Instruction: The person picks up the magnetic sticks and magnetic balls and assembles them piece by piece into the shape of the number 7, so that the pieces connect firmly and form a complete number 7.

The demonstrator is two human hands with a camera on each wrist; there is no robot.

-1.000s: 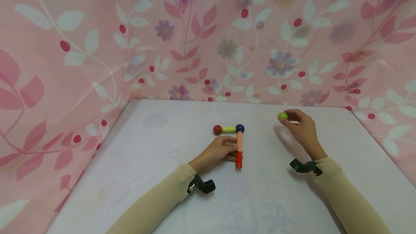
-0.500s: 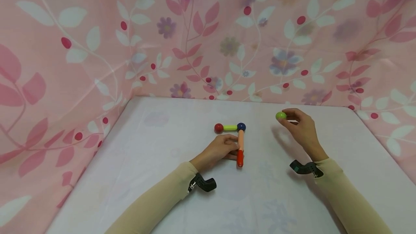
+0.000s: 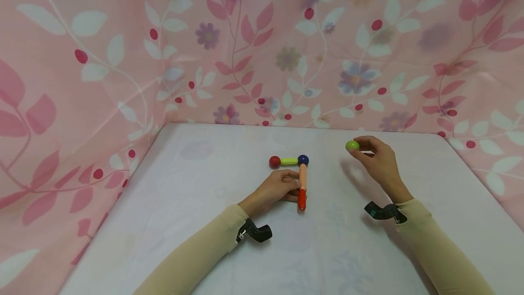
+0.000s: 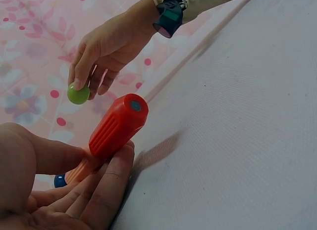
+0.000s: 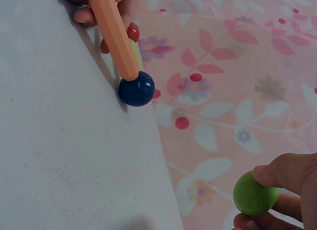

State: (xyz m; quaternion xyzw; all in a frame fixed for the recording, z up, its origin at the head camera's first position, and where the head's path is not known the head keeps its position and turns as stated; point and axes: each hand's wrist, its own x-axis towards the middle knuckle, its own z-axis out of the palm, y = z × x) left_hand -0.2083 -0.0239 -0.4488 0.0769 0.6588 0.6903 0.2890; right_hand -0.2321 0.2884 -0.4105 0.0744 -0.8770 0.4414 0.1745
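Note:
My left hand (image 3: 273,189) pinches an orange magnetic building rod (image 3: 303,176) close to where it meets a red rod (image 4: 116,126). A grey disc shows in the red rod's free end. At the orange rod's far end sits a dark blue ball (image 5: 137,89). From that ball a yellow-green rod (image 3: 289,161) runs left to a red ball (image 3: 274,161). To the right, my right hand (image 3: 380,160) holds a light green ball (image 5: 254,193) between thumb and fingers, above the table and apart from the rods.
A white cloth (image 3: 196,181) covers the table. Behind its back edge hangs a pink floral curtain (image 3: 262,49). Both wrists wear black camera mounts, one on the left (image 3: 255,231) and one on the right (image 3: 382,211).
The right hand has drifted slightly left with the green ball, towards the rods. The left hand and the joined rods stay put, apart from a small shift of the head view.

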